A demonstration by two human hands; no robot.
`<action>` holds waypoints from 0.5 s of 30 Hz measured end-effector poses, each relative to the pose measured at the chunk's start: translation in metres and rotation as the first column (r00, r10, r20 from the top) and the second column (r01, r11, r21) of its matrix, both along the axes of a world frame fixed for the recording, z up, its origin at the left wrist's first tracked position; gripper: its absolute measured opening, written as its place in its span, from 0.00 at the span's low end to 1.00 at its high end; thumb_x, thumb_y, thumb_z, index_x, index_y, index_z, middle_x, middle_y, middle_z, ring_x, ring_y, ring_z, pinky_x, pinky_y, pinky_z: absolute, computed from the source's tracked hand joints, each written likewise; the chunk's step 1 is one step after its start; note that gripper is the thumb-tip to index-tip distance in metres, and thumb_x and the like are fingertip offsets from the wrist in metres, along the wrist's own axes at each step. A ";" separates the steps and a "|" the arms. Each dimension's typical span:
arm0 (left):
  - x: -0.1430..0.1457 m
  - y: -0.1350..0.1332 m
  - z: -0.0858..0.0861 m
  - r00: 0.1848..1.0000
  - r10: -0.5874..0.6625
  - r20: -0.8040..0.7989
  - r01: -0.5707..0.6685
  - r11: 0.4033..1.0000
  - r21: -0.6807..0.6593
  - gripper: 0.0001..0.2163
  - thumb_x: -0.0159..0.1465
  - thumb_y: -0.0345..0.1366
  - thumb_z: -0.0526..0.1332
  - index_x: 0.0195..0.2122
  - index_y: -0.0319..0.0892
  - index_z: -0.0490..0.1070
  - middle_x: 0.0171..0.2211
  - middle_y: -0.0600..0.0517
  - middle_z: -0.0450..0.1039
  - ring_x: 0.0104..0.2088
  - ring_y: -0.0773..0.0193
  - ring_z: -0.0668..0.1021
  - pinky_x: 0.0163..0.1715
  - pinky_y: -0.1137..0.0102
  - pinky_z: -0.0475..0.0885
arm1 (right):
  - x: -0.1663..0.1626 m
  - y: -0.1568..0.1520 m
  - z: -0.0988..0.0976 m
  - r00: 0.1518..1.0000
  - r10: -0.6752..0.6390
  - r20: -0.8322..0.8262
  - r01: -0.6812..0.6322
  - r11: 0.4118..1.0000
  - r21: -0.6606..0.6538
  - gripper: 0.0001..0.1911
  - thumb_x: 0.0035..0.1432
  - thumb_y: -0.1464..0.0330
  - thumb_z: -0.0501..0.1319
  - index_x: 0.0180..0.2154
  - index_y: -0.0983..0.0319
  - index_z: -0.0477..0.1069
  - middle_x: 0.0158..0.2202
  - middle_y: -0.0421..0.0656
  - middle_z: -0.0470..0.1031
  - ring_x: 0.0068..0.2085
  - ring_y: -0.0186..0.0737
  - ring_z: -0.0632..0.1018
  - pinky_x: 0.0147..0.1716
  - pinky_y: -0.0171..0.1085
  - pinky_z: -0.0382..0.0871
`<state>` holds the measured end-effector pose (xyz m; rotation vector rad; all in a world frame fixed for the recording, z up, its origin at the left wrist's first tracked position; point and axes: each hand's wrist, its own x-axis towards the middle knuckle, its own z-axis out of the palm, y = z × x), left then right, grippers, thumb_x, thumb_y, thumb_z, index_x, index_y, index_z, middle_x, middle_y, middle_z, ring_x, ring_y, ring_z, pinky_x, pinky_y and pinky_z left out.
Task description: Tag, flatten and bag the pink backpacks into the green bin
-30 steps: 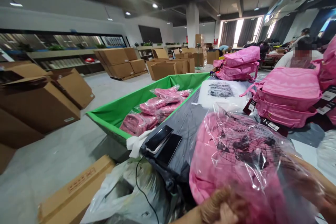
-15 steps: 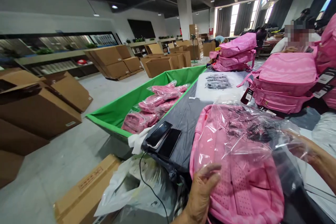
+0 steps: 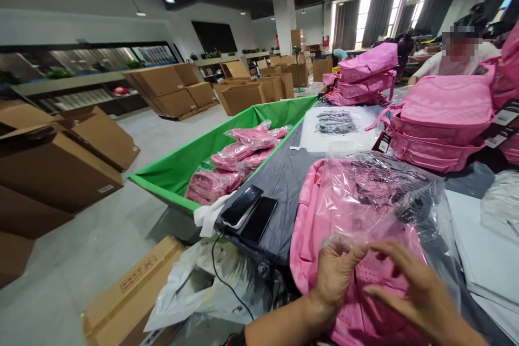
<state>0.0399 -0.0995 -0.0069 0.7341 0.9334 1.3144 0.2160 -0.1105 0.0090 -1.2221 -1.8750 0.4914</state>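
Observation:
A pink backpack lies on the grey table in front of me, half inside a clear plastic bag with black print. My left hand pinches the bag's open edge over the backpack's near end. My right hand hovers just to the right, fingers spread and curled at the same plastic edge. Whether its fingertips touch the plastic is unclear.
Two black phones lie at the table's left corner. A green bin holds bagged pink backpacks. Unbagged pink backpacks are stacked at the far right, a person behind them. Cardboard boxes stand on the floor to the left.
My right hand has come from the bag's far right side to its near edge beside my left hand. My left hand shifted from flat on the backpack to pinching the plastic.

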 end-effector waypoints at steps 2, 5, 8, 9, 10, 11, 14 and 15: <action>-0.003 0.003 -0.001 0.996 -0.013 -0.084 0.017 0.998 0.056 0.25 0.49 0.58 0.75 0.21 0.41 0.70 0.22 0.55 0.66 0.25 0.68 0.67 0.32 0.70 0.67 | -0.027 -0.003 -0.013 0.992 0.019 -0.125 -0.025 0.999 -0.048 0.12 0.56 0.53 0.68 0.38 0.52 0.80 0.38 0.45 0.82 0.34 0.46 0.82 0.31 0.39 0.79; -0.035 0.011 -0.009 0.940 0.077 -0.331 -0.021 0.985 0.169 0.27 0.55 0.59 0.70 0.16 0.42 0.65 0.19 0.56 0.59 0.23 0.68 0.63 0.28 0.70 0.65 | -0.027 0.011 -0.019 0.921 -0.153 -0.359 0.076 0.973 -0.219 0.17 0.61 0.50 0.63 0.33 0.56 0.76 0.32 0.44 0.80 0.34 0.46 0.82 0.34 0.40 0.79; -0.078 0.011 -0.017 0.704 0.261 -0.660 -0.045 0.944 0.326 0.24 0.60 0.54 0.67 0.15 0.43 0.67 0.18 0.54 0.63 0.24 0.64 0.69 0.31 0.67 0.69 | -0.011 0.029 -0.016 0.792 -0.344 -0.504 0.163 0.915 -0.368 0.20 0.59 0.45 0.62 0.34 0.55 0.69 0.24 0.39 0.72 0.22 0.39 0.73 0.20 0.36 0.72; -0.087 0.006 -0.018 0.584 0.369 -0.723 -0.060 0.908 0.414 0.19 0.63 0.50 0.65 0.21 0.43 0.73 0.23 0.51 0.70 0.28 0.60 0.74 0.36 0.65 0.72 | -0.008 0.034 -0.013 0.767 -0.381 -0.516 0.197 0.905 -0.376 0.20 0.59 0.45 0.61 0.34 0.54 0.67 0.22 0.37 0.68 0.20 0.38 0.70 0.17 0.35 0.69; -0.091 0.000 -0.019 0.463 0.492 -0.737 -0.068 0.849 0.524 0.12 0.64 0.46 0.64 0.33 0.43 0.79 0.32 0.47 0.77 0.36 0.55 0.78 0.42 0.61 0.74 | -0.009 0.038 -0.011 0.768 -0.397 -0.503 0.234 0.905 -0.356 0.20 0.59 0.45 0.60 0.34 0.54 0.67 0.21 0.36 0.66 0.19 0.38 0.68 0.16 0.35 0.66; -0.090 -0.007 -0.019 0.357 0.611 -0.707 -0.046 0.767 0.639 0.13 0.65 0.43 0.63 0.47 0.43 0.78 0.43 0.43 0.79 0.46 0.50 0.79 0.49 0.57 0.74 | -0.011 0.040 -0.009 0.792 -0.391 -0.470 0.265 0.912 -0.312 0.19 0.59 0.45 0.59 0.34 0.54 0.67 0.21 0.36 0.66 0.19 0.38 0.68 0.15 0.35 0.65; -0.070 -0.022 -0.019 0.170 0.829 -0.533 0.164 0.510 0.844 0.32 0.63 0.34 0.63 0.68 0.48 0.58 0.63 0.38 0.68 0.65 0.43 0.69 0.62 0.46 0.64 | -0.031 0.035 -0.005 0.925 -0.257 -0.279 0.237 0.966 -0.105 0.16 0.62 0.50 0.56 0.37 0.54 0.69 0.22 0.37 0.69 0.21 0.40 0.72 0.18 0.37 0.68; -0.063 -0.021 -0.019 0.128 0.848 -0.514 0.216 0.482 0.849 0.33 0.63 0.32 0.63 0.69 0.48 0.57 0.63 0.38 0.68 0.65 0.43 0.68 0.64 0.45 0.61 | -0.037 0.030 -0.006 0.962 -0.188 -0.200 0.183 0.982 -0.042 0.14 0.63 0.52 0.56 0.38 0.54 0.70 0.22 0.37 0.69 0.21 0.41 0.72 0.19 0.36 0.68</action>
